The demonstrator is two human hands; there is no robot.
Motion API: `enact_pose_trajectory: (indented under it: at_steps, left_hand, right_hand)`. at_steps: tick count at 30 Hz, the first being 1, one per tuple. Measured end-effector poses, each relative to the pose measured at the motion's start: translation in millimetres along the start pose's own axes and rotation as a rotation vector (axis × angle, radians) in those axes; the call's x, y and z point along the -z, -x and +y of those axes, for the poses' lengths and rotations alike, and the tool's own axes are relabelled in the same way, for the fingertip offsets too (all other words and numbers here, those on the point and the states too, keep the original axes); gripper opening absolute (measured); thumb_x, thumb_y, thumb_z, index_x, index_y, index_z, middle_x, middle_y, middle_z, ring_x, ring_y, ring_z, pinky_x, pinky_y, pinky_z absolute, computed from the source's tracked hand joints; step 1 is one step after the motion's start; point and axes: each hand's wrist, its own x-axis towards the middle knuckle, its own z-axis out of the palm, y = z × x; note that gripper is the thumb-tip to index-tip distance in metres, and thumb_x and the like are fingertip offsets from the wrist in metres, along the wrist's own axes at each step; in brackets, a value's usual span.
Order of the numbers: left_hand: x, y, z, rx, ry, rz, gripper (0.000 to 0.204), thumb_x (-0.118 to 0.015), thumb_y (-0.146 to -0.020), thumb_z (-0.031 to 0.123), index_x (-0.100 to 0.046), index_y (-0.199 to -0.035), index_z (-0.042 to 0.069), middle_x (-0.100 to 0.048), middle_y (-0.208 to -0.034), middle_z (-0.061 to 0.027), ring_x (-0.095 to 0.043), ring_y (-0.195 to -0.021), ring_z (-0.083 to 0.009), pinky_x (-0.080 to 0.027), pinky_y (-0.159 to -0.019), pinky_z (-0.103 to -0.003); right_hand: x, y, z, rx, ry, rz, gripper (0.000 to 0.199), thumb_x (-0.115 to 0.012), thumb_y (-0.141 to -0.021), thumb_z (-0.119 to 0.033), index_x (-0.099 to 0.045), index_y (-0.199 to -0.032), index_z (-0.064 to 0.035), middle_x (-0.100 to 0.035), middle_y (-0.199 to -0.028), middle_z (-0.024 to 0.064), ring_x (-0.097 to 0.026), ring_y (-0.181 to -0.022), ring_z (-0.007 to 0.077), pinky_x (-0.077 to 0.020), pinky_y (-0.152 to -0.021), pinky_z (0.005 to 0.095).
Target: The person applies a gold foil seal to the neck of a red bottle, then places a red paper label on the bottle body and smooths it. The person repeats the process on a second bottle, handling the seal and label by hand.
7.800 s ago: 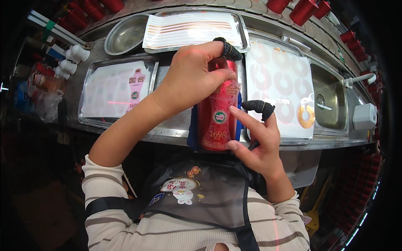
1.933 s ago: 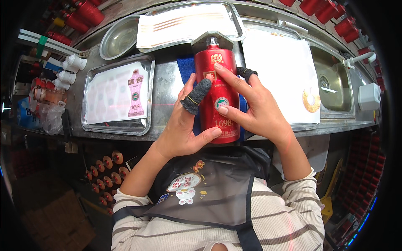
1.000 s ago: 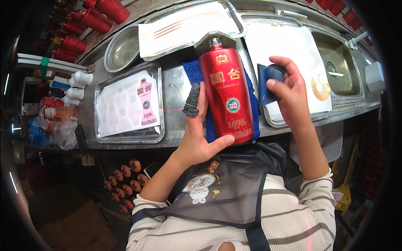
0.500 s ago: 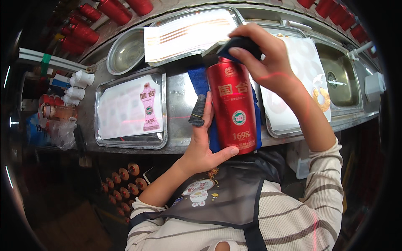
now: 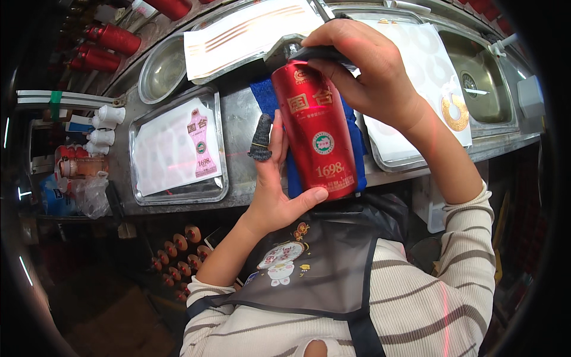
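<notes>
A glossy red bottle (image 5: 315, 134) with gold lettering and a round green-and-white emblem leans on a blue cloth (image 5: 263, 96) at the counter's front edge. My left hand (image 5: 273, 193) steadies its lower left side, thumb at the base and fingers along the wall; one finger wears a dark finger cot (image 5: 262, 138). My right hand (image 5: 372, 68) is closed around a dark, smooth pad (image 5: 324, 55) at the bottle's shoulder. The pad's underside is hidden by my fingers. Beside the bottle's neck is a grey metal piece (image 5: 282, 52), only partly visible.
On the left, a metal tray (image 5: 221, 184) holds a sheet with one pink label. Behind are a round metal bowl (image 5: 163, 71) and a sheet with gold strips (image 5: 250, 38). Ring-shaped stickers lie on a sheet (image 5: 410, 89) at right, beside a sink (image 5: 511, 101). Red bottles (image 5: 116, 38) stand at far left.
The bottle now tilts further, its top to the left. My right hand has turned and moved left with the pad over the shoulder. The whole view has shifted slightly.
</notes>
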Motion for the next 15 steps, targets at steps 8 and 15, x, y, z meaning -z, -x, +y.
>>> enact_pose_trajectory:
  at_steps: [8, 15]
  left_hand:
    - [4.6, 14.6, 2.0, 0.05, 0.005, 0.052, 0.103, -0.073, -0.089, 0.029, -0.005, -0.158, -0.005, -0.016, -0.163, -0.0228, -0.02, -0.151, -0.0307, -0.016, -0.122, -0.044]
    - [-25.4, 23.4, 3.6, -0.035, 0.062, 0.173, 0.089, -0.064, -0.096, 0.021, -0.005, -0.157, -0.005, -0.019, -0.162, -0.0226, -0.024, -0.15, -0.0304, -0.018, -0.121, -0.043]
  right_hand:
    - [18.8, 62.3, -74.4, 0.134, -0.107, -0.173, 0.021, -0.073, -0.07, -0.011, -0.067, -0.09, -0.0087, -0.053, -0.079, 0.0045, -0.061, -0.087, 0.0274, -0.0547, -0.075, 0.0376]
    - [38.4, 84.0, -118.5, -0.4, -0.327, -0.12, 0.025, -0.078, -0.078, 0.0, -0.067, -0.1, -0.003, -0.059, -0.082, 0.0035, -0.061, -0.078, 0.0156, -0.0515, -0.068, 0.0275]
